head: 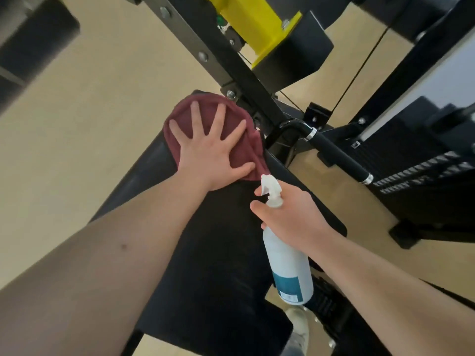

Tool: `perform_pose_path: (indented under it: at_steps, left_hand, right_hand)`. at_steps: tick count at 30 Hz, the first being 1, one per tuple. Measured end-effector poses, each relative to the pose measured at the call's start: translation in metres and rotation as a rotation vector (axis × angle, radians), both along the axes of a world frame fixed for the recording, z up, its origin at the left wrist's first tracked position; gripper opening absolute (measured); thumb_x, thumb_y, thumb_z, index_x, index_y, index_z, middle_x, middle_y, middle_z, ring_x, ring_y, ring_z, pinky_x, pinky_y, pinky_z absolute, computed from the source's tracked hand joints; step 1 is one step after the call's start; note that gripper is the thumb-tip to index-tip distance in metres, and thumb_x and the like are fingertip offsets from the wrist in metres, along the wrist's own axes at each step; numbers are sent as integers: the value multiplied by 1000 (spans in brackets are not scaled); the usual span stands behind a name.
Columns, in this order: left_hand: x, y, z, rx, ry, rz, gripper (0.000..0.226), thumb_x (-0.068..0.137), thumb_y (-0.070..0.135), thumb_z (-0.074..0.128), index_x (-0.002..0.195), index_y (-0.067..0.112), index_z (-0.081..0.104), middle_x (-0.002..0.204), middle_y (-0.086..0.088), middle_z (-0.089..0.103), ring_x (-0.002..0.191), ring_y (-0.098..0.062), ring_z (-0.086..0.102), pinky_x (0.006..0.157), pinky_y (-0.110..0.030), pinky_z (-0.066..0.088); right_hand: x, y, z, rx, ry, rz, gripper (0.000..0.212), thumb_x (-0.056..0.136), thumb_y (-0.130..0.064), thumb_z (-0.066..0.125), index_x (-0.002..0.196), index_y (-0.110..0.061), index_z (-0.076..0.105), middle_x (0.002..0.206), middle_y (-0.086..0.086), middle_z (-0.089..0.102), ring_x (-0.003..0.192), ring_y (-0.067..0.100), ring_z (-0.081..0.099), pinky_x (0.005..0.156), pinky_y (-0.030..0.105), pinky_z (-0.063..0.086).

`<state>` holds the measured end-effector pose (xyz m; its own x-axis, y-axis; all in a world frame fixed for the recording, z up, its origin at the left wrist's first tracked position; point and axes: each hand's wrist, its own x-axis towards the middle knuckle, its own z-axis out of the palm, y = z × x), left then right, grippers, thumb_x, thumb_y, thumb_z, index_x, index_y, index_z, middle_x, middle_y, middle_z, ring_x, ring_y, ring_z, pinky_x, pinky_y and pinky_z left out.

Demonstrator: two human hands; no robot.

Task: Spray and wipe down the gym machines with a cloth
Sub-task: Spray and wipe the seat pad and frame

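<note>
A dark red cloth [236, 147] lies spread on the far end of a black padded seat [213, 265] of a gym machine. My left hand [213, 152] presses flat on the cloth with its fingers straight and splayed. To its right, my right hand [290, 217] grips the neck of a white spray bottle [288, 265] with a teal label. The bottle hangs upright over the pad's right edge, its white nozzle pointing up and left toward the cloth.
A black steel frame [231, 62] with a yellow bracket [257, 27] rises behind the pad. A black handle bar [336, 155] with chrome rings sticks out to the right. A weight stack [421, 170] stands at far right. A shoe [298, 327] shows below on the tan floor.
</note>
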<state>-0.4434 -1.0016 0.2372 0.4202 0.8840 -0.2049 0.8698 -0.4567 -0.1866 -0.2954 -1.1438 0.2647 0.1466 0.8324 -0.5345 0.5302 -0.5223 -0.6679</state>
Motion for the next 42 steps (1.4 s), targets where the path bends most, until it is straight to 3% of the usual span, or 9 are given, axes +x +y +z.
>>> perform_pose_path:
  at_steps: [5,13,16,19,26,30,33,42]
  left_hand:
    - [28,16,-4,26,12,1,90,76,95,14,157,54,15,173,-3,-2,151,-50,-21,109,-83,-5]
    - [-8,-40,-5,-21,-31,86,91,81,93,16,158,51,-8,170,-2,-22,149,-51,-27,108,-84,-7]
    - [-36,-89,-7,-64,-31,128,90,82,92,18,158,51,-8,169,-2,-25,147,-52,-29,108,-84,-6]
    - [-47,-108,-10,-93,-11,153,90,82,93,20,157,53,-9,169,-2,-26,146,-53,-32,106,-86,-4]
    - [-8,-53,-9,-35,-31,194,86,81,93,20,155,57,-5,168,-4,-27,145,-57,-29,102,-88,-6]
    - [2,10,-3,2,-36,86,85,81,92,17,157,56,1,170,-1,-20,151,-51,-20,111,-81,1]
    - [0,34,2,28,-89,122,84,83,90,20,157,53,8,172,3,-9,155,-45,-4,116,-73,12]
    - [-46,-5,3,100,-180,358,88,81,90,22,157,51,3,168,-8,10,145,-42,26,110,-61,29]
  right_hand:
    - [12,-3,-2,5,-21,-54,13,92,-48,61,100,-45,51,80,-16,63,74,9,70,75,31,61]
    - [7,-13,7,-9,22,-45,16,91,-43,64,82,-37,52,74,-9,70,73,10,72,72,29,56]
    - [1,-11,7,-9,69,-40,8,91,-43,65,96,-39,60,81,-12,70,76,8,72,75,30,59]
    - [-3,-5,7,2,94,-53,17,91,-44,65,108,-39,62,85,-13,70,77,6,72,74,27,58]
    - [11,8,4,11,100,-69,8,92,-41,65,97,-36,62,82,-9,70,77,11,72,75,34,60]
    - [13,12,0,10,63,-54,10,90,-43,63,99,-42,60,81,-11,70,75,8,72,77,35,59]
    - [5,15,1,4,38,-22,13,92,-43,62,105,-41,60,82,-11,69,76,9,72,78,35,59]
    - [-24,6,13,6,100,-22,10,90,-42,66,99,-41,61,74,-12,72,73,5,73,79,33,59]
